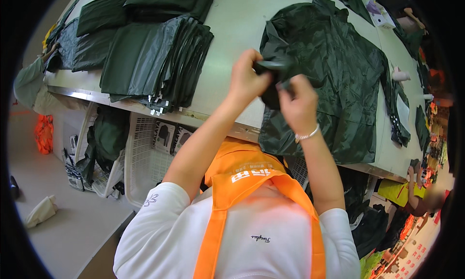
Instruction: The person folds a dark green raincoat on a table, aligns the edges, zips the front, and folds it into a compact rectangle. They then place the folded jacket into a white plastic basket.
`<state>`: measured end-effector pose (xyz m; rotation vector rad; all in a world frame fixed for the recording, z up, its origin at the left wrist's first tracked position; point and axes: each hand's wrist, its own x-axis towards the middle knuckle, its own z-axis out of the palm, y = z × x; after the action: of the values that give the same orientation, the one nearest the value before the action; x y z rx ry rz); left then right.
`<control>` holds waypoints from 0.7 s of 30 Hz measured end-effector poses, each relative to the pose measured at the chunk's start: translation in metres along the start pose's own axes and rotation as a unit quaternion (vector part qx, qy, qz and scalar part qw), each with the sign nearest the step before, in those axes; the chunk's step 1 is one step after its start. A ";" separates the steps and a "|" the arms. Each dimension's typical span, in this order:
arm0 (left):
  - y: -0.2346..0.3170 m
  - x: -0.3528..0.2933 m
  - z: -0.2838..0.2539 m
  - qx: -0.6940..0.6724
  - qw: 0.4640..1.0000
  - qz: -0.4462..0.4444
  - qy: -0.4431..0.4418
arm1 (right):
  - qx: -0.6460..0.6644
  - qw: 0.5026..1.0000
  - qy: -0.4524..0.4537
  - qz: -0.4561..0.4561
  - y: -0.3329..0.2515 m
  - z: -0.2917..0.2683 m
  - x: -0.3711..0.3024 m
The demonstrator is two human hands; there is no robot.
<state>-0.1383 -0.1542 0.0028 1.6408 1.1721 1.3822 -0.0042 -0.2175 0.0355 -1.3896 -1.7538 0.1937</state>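
A dark green jacket (334, 80) lies spread on the table, its collar toward the far side and its hem hanging over the near edge. Above its left part, both my hands are raised and hold a dark green piece of fabric (272, 92), blurred by motion. My left hand (249, 78) pinches the upper left of it between thumb and fingers. On its right side, my right hand (299, 102), with a bracelet at the wrist, grips the fabric too. Whether this piece is joined to the jacket, I cannot tell.
Stacks of folded dark green garments (150, 61) stand on the table (227, 22) at left. Below its edge are white plastic baskets (140, 158). A tissue box (380, 15) stands far right, near a thread cone (400, 75). Other people work at far left and at right.
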 end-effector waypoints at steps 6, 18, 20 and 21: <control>0.007 -0.019 -0.044 0.159 0.981 0.102 0.052 | -0.039 0.990 0.132 -0.020 0.019 -0.037 0.007; 0.030 -0.027 -0.051 0.094 0.964 0.243 0.057 | 0.048 0.988 0.047 0.142 -0.018 -0.039 -0.038; 0.028 -0.026 -0.049 0.091 0.964 0.245 0.048 | 0.094 0.978 0.084 0.168 -0.015 -0.040 -0.041; 0.029 -0.027 -0.050 0.083 0.964 0.249 0.048 | 0.085 0.979 0.050 0.177 -0.015 -0.041 -0.044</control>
<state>-0.1818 -0.1923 0.0295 2.1089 0.9874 1.7214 0.0141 -0.2762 0.0465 -1.5462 -1.3641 0.4480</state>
